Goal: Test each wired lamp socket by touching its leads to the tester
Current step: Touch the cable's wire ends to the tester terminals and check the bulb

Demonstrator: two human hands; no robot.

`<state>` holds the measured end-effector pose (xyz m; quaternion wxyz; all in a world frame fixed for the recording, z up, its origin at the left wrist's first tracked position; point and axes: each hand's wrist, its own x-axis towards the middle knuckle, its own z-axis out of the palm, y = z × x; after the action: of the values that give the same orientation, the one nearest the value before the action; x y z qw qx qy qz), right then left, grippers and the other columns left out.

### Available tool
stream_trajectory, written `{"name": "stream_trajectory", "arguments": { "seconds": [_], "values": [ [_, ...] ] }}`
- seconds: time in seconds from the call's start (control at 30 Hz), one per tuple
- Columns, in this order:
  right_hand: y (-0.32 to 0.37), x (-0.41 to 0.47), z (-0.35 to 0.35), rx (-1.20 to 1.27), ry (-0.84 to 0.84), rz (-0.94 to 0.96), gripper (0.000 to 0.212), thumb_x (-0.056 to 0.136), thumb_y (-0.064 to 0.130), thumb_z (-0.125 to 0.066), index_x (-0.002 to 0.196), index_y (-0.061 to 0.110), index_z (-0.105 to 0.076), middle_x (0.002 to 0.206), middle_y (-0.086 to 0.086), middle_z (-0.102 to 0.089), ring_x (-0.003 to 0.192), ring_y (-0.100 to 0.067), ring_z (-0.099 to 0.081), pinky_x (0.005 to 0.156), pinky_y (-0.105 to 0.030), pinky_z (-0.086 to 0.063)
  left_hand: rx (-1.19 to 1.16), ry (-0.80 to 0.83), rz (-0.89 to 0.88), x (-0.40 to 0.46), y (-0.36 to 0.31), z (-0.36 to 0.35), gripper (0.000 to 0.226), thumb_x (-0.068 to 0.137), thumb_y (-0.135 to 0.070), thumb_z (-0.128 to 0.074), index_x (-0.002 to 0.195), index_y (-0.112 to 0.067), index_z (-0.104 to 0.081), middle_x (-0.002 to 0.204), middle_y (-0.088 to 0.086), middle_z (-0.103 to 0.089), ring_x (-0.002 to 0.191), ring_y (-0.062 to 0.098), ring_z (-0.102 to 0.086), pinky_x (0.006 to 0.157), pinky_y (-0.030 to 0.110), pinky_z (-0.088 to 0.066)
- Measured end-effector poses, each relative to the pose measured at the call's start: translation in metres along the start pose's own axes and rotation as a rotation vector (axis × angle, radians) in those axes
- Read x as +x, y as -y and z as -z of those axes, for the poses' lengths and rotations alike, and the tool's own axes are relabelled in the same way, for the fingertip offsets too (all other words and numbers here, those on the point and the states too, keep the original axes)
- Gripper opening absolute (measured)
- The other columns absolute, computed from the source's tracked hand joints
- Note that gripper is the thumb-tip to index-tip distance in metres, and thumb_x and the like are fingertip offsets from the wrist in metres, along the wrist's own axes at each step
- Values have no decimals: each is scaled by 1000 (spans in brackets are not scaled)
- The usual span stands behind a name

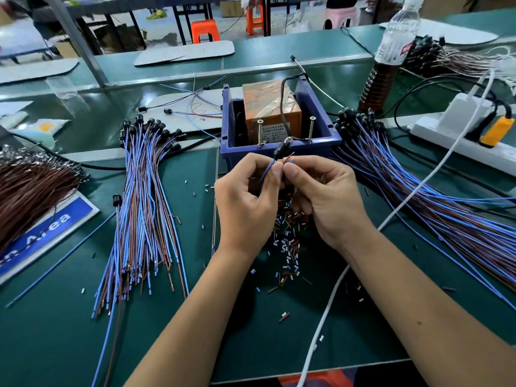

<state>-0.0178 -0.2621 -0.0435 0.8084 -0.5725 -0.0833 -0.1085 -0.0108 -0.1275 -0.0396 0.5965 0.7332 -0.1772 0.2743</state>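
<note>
My left hand (245,196) pinches the blue lead (265,174), my right hand (321,191) pinches the brown lead (287,159), socket (280,150) just above my fingertips; best keep the bared ends splayed so each meets its own tester screw (310,128) just beyond.

Matt dark-green mat (69,331) on the bench, glossy blue plastic bin (279,152) around an orange tester (272,107) wrapped in shiny clear tape, two bright metal screws (259,132), smooth blue and brown plastic-sheathed leads (142,219), clear crinkled plastic bottle (396,37)
</note>
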Motion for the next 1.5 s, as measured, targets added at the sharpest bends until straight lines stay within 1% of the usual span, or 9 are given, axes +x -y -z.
{"name": "stream_trajectory", "arguments": {
  "seconds": [0.1, 0.17, 0.27, 0.33, 0.5, 0.63, 0.77, 0.97, 1.5],
  "values": [
    [3, 0, -1, 9, -28, -9, 15, 80, 25, -78, 89, 13, -80, 71, -8, -70, 38, -10, -41, 44, -32, -32, 10, -33, -10, -2, -1, -1, 18, 100, -18, -65, 83, -12, -67, 71, -1, -68, 62, 19, -64, 57, 39, -53],
    [5, 0, 0, 17, -47, 23, 13, 86, 21, -75, 92, 10, -76, 76, -6, -71, 37, -9, -40, 43, -26, -36, 45, -105, -19, -2, -3, -2, 19, 101, -20, -64, 82, -16, -64, 70, -2, -67, 58, 16, -65, 56, 36, -52],
    [11, 3, 3, 20, -40, 102, 10, 104, 11, -61, 95, 9, -64, 95, -12, -75, 36, -11, -38, 44, -25, -41, 82, -258, -34, 1, -2, 0, 17, 103, -19, -62, 86, -17, -62, 71, -4, -67, 60, 15, -70, 57, 41, -56],
    [13, 4, 6, -7, -78, 162, 13, 108, 11, -54, 95, 11, -58, 97, -15, -76, 35, -13, -39, 43, -26, -42, 132, -317, -46, 3, -1, 2, 15, 103, -18, -62, 88, -15, -64, 73, -7, -68, 62, 16, -70, 59, 43, -56],
    [13, 8, 16, -379, -392, 364, 9, 104, 19, -66, 96, 15, -69, 75, -2, -73, 41, -15, -51, 42, -25, -43, 60, -375, 34, 6, -3, 2, 7, 101, -11, -65, 97, -9, -70, 71, -5, -68, 66, 20, -68, 68, 31, -54],
    [12, 9, 16, -620, -495, 487, 9, 100, 19, -68, 101, 15, -75, 80, 5, -74, 66, -10, -70, 60, -22, -52, 41, -394, 95, 9, -3, 1, 10, 100, -10, -66, 99, -3, -74, 72, -5, -70, 68, 14, -69, 71, 21, -49],
    [12, 12, 10, -791, -550, 565, 16, 100, 17, -67, 101, 9, -80, 88, 2, -77, 78, -9, -71, 71, -24, -54, 51, -380, 89, 10, -5, -2, 11, 99, -10, -66, 96, -4, -74, 73, -4, -71, 68, 11, -69, 72, 18, -48],
    [14, 14, 4, -914, -542, 618, 15, 99, 12, -67, 97, 6, -81, 88, 0, -76, 77, -9, -66, 72, -19, -49, 52, -371, 90, 13, -5, -6, 10, 98, -9, -68, 96, -3, -76, 74, -2, -73, 69, 3, -69, 74, 13, -47],
    [17, 11, 1, -904, -476, 608, 15, 100, 12, -67, 101, 6, -81, 89, 1, -76, 81, -8, -68, 74, -15, -48, 75, -354, 81, 10, -9, -7, 11, 98, -10, -67, 94, -4, -76, 71, -3, -72, 68, 3, -67, 73, 9, -44]
  ]
}}
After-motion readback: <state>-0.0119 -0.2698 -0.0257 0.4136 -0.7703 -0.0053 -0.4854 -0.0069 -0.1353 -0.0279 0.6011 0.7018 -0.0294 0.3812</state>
